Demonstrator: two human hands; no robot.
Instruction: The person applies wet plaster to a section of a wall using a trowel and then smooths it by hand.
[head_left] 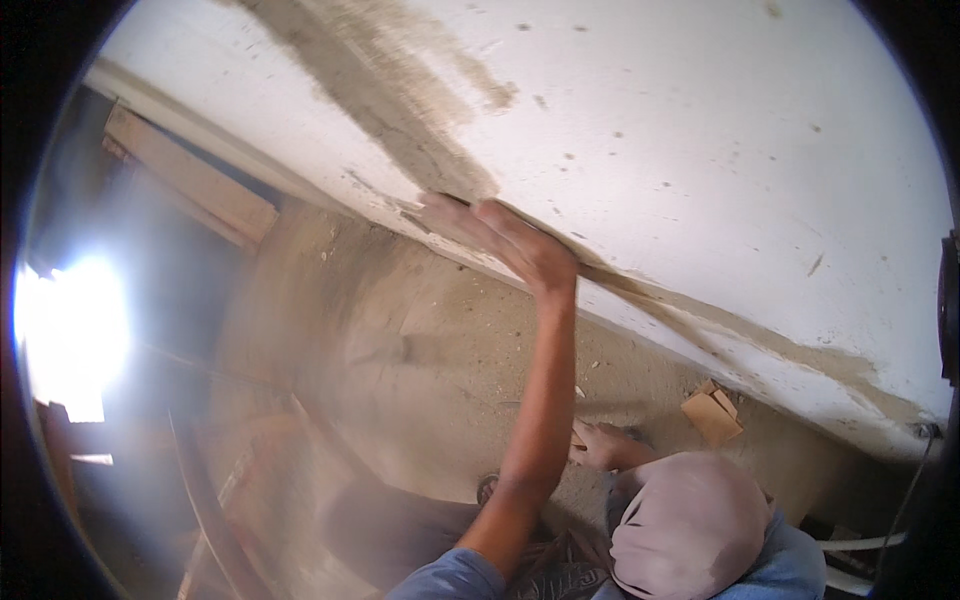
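Observation:
My left hand point(515, 245) lies against the white wall point(690, 150), its fingers stretched out and pressed together, at the lower end of a grey-brown filled strip point(385, 105). A thin dark edge runs between the palm and the wall; whether it is a sheet under the hand or a shadow, I cannot tell. Low by the floor, beyond my right knee point(690, 525), my right hand point(602, 445) has its fingers curled. Something small and tan shows at its fingertips, too small to name. The knee partly hides the right arm.
A folded brown piece of cardboard or paper point(712, 412) lies on the dusty floor point(440, 340) beside the wall base. A wooden plank point(190, 180) rests at the upper left. Wooden pieces point(215, 510) stand at the lower left, near a bright light point(75, 335). A pale pipe point(865, 543) lies at the lower right.

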